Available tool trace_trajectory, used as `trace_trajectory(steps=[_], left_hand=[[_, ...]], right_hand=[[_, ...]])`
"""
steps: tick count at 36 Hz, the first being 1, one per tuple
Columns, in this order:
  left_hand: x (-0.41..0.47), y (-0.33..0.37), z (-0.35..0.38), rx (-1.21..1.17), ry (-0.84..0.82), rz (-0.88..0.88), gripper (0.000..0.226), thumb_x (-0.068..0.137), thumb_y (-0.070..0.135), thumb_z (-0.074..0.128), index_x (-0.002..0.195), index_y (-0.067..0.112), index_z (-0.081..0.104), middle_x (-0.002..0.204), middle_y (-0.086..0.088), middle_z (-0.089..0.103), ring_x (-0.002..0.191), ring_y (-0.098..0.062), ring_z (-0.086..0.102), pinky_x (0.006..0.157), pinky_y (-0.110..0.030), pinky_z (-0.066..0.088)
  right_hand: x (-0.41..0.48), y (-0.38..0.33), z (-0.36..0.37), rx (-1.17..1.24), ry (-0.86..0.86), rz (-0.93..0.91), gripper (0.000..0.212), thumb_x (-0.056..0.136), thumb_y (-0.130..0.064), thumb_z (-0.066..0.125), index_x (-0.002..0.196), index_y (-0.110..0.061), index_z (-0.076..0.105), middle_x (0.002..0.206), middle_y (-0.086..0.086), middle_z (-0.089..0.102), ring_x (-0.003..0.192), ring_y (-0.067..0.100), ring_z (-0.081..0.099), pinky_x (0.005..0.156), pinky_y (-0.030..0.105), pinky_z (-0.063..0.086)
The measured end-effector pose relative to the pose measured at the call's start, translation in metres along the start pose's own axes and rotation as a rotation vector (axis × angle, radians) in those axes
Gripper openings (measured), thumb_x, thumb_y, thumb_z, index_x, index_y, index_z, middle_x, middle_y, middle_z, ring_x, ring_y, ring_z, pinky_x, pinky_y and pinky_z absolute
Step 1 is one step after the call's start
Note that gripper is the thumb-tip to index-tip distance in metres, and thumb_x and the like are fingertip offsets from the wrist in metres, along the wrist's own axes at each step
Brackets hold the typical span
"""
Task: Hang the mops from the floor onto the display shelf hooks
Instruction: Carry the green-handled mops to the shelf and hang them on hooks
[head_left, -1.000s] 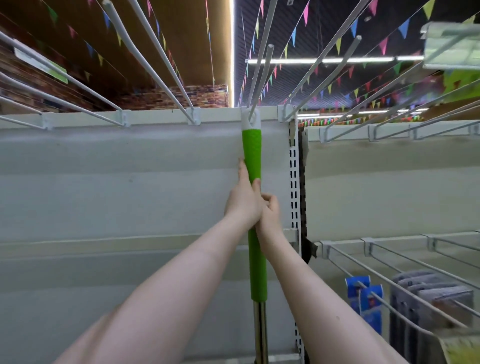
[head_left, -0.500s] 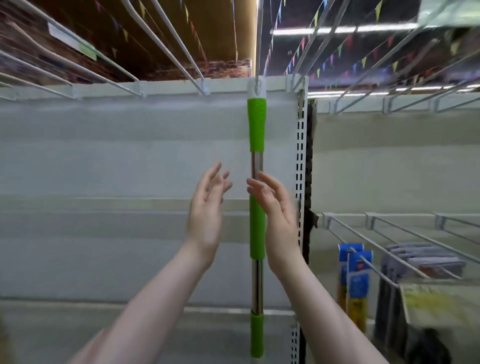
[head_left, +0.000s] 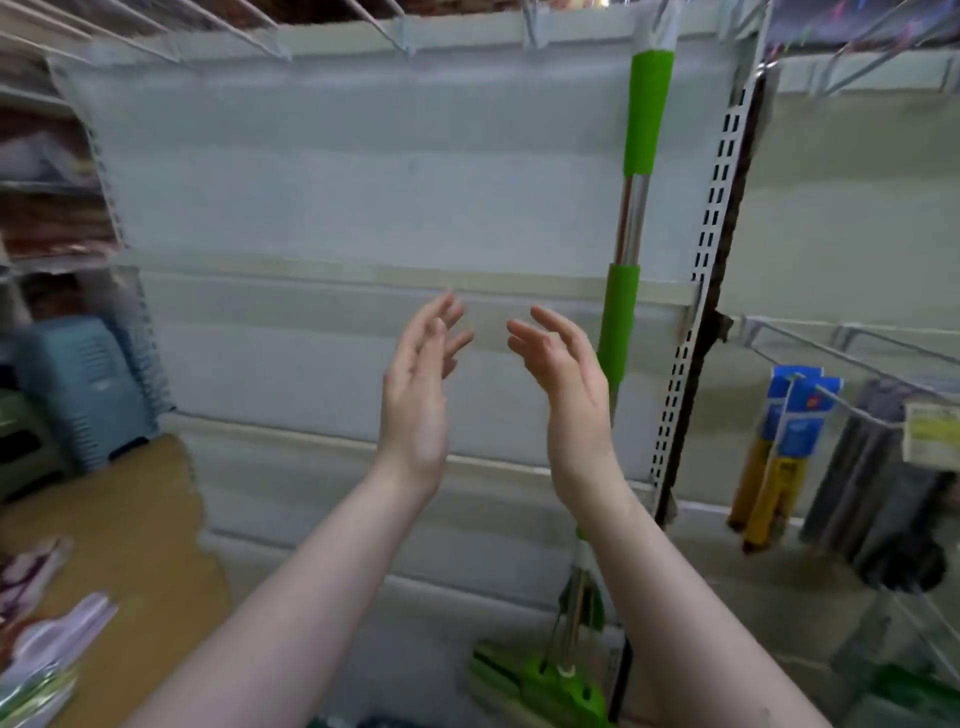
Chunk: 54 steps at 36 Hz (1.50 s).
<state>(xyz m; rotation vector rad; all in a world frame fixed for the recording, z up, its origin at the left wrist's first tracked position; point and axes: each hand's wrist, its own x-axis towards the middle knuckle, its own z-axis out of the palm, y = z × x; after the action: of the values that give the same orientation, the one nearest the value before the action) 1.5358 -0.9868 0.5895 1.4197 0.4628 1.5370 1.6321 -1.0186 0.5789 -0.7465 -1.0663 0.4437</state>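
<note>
- My left hand (head_left: 415, 395) and right hand (head_left: 569, 384) are raised in front of the shelf with palms facing each other. The fingers are loosely spread and hold nothing, and neither hand touches the mop.
- The mop (head_left: 643, 114) hangs upright just to the right of my right hand, its white cap up at the top rail. Blur hides the hook itself, but the handle hangs straight with no hand on it, so I judge it is carried from above.
- Its green mop head (head_left: 540, 680) sits low in the bay, partly behind my right forearm. I cannot tell whether it clears the floor.
- The slotted upright (head_left: 711, 270) runs just beside the handle, so this mop takes the bay's right end.
- The grey back panel (head_left: 311, 182) carries nothing, which gives long handles room to hang.
- The wire hooks (head_left: 400, 31) left of the mop look free for more mops.
- Further out, blue-and-yellow packets (head_left: 792, 431) hang in the next bay to the right. A blue crate (head_left: 88, 384) and cardboard (head_left: 124, 519) sit to the left.
</note>
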Motion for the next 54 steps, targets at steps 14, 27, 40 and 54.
trace_trajectory(steps=[14,27,40,54], left_hand=[[-0.069,0.011,-0.239,0.145,0.231,-0.173,0.033,0.101,0.029,0.027,0.112,0.025,0.058,0.112,0.002,0.067,0.107,-0.011,0.063,0.098,-0.031,0.045],[-0.155,0.041,-0.504,0.383,0.631,-0.312,0.032,0.101,0.03,0.03,0.114,0.024,0.059,0.114,0.0,0.066,0.109,-0.013,0.061,0.102,-0.037,0.043],[-0.191,0.038,-0.637,0.399,0.847,-0.403,0.031,0.101,0.026,0.03,0.103,0.024,0.06,0.102,0.007,0.067,0.1,-0.008,0.062,0.089,-0.027,0.045],[-0.111,-0.013,-0.788,0.48,1.02,-0.552,0.037,0.101,0.027,0.031,0.117,0.01,0.06,0.114,-0.002,0.064,0.102,-0.012,0.061,0.089,-0.026,0.045]], right_hand=[[-0.121,0.088,0.174,0.009,-0.209,0.263,0.033,0.086,-0.031,0.044,0.112,-0.015,0.056,0.108,0.011,0.066,0.104,0.023,0.062,0.088,0.023,0.049],[-0.271,0.175,0.417,0.089,-0.541,0.54,0.026,0.099,-0.021,0.042,0.118,-0.01,0.055,0.112,0.008,0.066,0.104,0.016,0.063,0.088,0.02,0.05],[-0.334,0.23,0.534,0.171,-0.691,0.708,0.024,0.099,-0.013,0.042,0.117,-0.005,0.055,0.115,0.018,0.064,0.108,0.026,0.062,0.086,0.02,0.05],[-0.294,0.382,0.678,0.192,-0.656,0.904,0.022,0.099,-0.014,0.041,0.115,-0.006,0.055,0.105,0.012,0.066,0.099,0.02,0.064,0.085,0.022,0.051]])
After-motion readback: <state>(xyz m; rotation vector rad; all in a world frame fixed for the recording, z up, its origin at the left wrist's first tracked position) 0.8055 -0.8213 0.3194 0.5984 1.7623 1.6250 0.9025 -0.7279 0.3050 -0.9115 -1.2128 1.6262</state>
